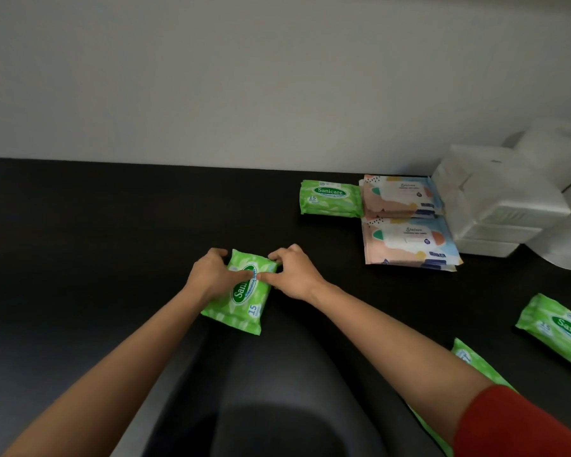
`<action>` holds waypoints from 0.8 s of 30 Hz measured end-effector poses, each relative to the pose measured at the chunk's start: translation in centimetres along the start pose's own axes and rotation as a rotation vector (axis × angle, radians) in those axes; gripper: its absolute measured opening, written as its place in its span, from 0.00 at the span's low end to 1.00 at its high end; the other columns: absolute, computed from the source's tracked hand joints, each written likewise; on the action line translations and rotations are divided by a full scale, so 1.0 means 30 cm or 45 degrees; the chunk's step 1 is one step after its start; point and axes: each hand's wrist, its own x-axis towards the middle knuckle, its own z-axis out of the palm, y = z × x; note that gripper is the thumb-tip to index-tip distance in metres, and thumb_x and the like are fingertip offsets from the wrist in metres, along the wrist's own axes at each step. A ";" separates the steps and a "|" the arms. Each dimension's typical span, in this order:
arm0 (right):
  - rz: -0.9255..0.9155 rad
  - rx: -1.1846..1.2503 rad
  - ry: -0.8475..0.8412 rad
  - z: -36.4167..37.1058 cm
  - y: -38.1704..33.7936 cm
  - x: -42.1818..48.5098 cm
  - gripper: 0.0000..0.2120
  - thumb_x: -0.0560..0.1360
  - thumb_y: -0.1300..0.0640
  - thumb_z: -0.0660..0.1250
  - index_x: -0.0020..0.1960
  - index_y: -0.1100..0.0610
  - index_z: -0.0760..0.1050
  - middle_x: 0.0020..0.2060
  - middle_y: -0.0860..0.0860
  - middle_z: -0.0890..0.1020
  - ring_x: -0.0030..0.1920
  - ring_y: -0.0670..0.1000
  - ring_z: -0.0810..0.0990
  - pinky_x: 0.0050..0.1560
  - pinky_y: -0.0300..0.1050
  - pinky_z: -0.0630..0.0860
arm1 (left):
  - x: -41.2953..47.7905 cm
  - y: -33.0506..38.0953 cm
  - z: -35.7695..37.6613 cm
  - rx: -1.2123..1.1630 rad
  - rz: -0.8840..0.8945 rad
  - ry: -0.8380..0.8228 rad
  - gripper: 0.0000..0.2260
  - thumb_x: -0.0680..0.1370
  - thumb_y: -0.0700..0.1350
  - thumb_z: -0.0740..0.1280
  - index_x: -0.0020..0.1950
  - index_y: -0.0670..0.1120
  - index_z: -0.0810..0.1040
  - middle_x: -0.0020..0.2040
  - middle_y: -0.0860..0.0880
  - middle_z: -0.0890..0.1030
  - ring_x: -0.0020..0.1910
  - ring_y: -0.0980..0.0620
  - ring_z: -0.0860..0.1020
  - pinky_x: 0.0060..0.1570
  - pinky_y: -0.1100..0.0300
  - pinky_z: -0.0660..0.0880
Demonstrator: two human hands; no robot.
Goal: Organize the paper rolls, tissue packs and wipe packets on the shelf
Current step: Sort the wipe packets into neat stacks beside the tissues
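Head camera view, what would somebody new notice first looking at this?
First, the bright green wipe packet at the centre of the black shelf, gripped by the left hand and the right hand at its far end. Next, at the right near the wall, a second green packet lies beside pastel packets and white tissue packs.

Both hands (211,275) (294,275) hold a green wipe packet (241,295).
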 end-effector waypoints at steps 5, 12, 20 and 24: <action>0.134 0.411 0.007 0.006 -0.006 -0.004 0.27 0.70 0.60 0.75 0.67 0.59 0.70 0.61 0.54 0.67 0.49 0.49 0.78 0.35 0.36 0.80 | 0.010 0.024 -0.006 -0.024 -0.008 -0.062 0.31 0.72 0.51 0.74 0.71 0.45 0.68 0.61 0.45 0.78 0.55 0.49 0.79 0.54 0.53 0.77; 0.319 0.923 -0.007 -0.036 0.025 0.038 0.29 0.69 0.69 0.73 0.68 0.61 0.68 0.47 0.49 0.71 0.46 0.50 0.80 0.50 0.42 0.80 | 0.046 0.070 -0.006 -0.219 -0.024 -0.349 0.13 0.75 0.48 0.71 0.54 0.42 0.80 0.46 0.47 0.84 0.46 0.51 0.82 0.49 0.56 0.79; 0.070 0.326 0.100 -0.137 0.088 0.076 0.27 0.69 0.48 0.75 0.65 0.54 0.74 0.61 0.52 0.72 0.62 0.51 0.71 0.57 0.42 0.74 | 0.098 0.197 0.017 -0.421 0.126 -0.453 0.13 0.75 0.44 0.70 0.58 0.42 0.75 0.48 0.42 0.83 0.43 0.46 0.83 0.45 0.51 0.81; 0.145 0.695 -0.034 -0.238 0.110 0.093 0.27 0.71 0.52 0.74 0.65 0.58 0.70 0.56 0.53 0.79 0.55 0.50 0.80 0.56 0.46 0.77 | 0.119 0.285 0.012 -0.558 0.168 -0.516 0.12 0.76 0.44 0.70 0.58 0.43 0.75 0.43 0.44 0.84 0.36 0.50 0.83 0.34 0.58 0.81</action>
